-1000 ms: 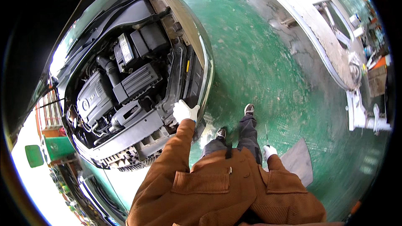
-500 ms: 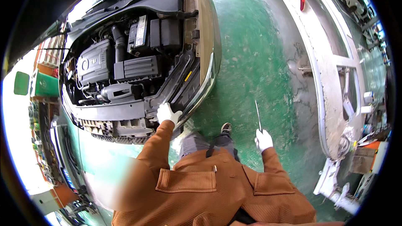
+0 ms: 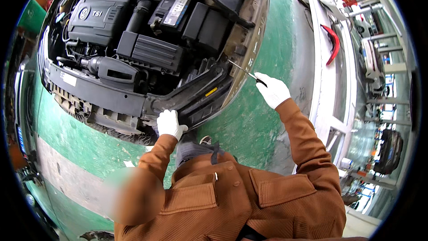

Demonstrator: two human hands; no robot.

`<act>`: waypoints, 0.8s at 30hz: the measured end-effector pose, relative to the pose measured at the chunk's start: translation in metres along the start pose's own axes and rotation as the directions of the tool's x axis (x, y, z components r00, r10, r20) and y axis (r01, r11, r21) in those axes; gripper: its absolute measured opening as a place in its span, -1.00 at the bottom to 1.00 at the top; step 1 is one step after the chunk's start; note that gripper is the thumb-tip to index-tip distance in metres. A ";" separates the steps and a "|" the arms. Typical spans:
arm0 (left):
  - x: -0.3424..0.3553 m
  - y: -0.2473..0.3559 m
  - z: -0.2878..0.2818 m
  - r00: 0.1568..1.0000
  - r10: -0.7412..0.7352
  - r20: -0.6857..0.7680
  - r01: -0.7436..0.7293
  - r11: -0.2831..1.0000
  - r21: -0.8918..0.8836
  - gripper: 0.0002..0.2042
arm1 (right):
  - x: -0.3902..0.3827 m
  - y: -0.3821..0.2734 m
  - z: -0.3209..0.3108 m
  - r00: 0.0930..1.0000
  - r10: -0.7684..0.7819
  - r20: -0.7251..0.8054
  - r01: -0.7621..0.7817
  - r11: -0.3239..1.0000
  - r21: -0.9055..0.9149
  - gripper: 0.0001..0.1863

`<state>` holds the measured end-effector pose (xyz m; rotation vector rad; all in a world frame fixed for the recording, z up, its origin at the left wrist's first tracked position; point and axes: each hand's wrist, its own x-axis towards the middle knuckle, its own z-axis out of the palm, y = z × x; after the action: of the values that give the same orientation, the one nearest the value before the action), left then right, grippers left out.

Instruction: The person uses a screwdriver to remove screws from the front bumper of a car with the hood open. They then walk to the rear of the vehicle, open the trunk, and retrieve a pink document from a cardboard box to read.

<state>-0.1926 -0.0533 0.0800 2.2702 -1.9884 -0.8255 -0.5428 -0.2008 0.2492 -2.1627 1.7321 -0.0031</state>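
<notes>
My left hand (image 3: 171, 125), in a white glove, rests on the black front panel (image 3: 111, 89) of a car with its bonnet raised, fingers slightly apart near the headlamp (image 3: 205, 102). My right hand (image 3: 272, 91), also gloved, grips a long, thin screwdriver (image 3: 242, 68) by its dark handle. Its tip is at the corner of the engine bay, beside the fender edge (image 3: 243, 40); whether it touches cannot be told. An engine cover (image 3: 96, 22), a battery (image 3: 171, 11) and an air box (image 3: 151, 51) fill the bay.
Along the right runs a long white frame (image 3: 316, 27) with a red curved part (image 3: 332, 44) on it. Racks beyond it hold car parts, including a dark bumper (image 3: 388, 151). Green painted floor (image 3: 236, 129) surrounds the car. A green container (image 3: 31, 15) stands at far left.
My right hand has risen from beside my leg to the car's fender, carrying the screwdriver. My view has moved toward the engine bay; my left hand remains on the front edge.
</notes>
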 end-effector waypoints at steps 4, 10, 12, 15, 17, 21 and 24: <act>0.002 -0.009 -0.003 0.999 -0.027 0.019 0.027 0.999 -0.047 -0.38 | 0.040 -0.019 -0.004 0.997 -0.006 0.071 0.011 0.997 -0.070 -0.62; 0.007 -0.012 -0.008 0.999 -0.027 0.028 0.028 0.999 -0.044 -0.39 | 0.055 -0.021 -0.013 0.993 0.014 0.118 -0.003 0.996 -0.088 -0.62; 0.012 -0.011 -0.009 0.998 -0.026 0.058 0.028 0.998 -0.049 -0.39 | 0.055 -0.020 -0.018 0.993 0.004 0.118 0.007 0.995 -0.098 -0.62; 0.012 -0.011 -0.012 0.995 -0.043 0.085 0.047 0.998 -0.046 -0.40 | 0.061 -0.017 -0.018 0.991 -0.047 0.126 0.061 0.993 -0.104 -0.63; 0.013 -0.011 -0.014 0.995 -0.055 0.089 0.059 0.997 -0.041 -0.40 | 0.066 -0.016 -0.019 0.989 -0.068 0.128 0.083 0.990 -0.116 -0.63; 0.016 -0.008 -0.018 0.989 -0.072 0.128 0.073 0.997 -0.003 -0.40 | 0.076 -0.020 -0.024 0.985 -0.053 0.166 0.071 0.991 -0.109 -0.63; 0.015 -0.004 -0.019 0.990 -0.090 0.112 0.090 0.996 -0.003 -0.40 | 0.082 -0.015 -0.030 0.982 -0.071 0.174 0.085 0.993 -0.079 -0.63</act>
<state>-0.1803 -0.0728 0.0890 2.3754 -1.9337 -0.9866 -0.5155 -0.2841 0.2633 -2.2188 1.5773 0.2346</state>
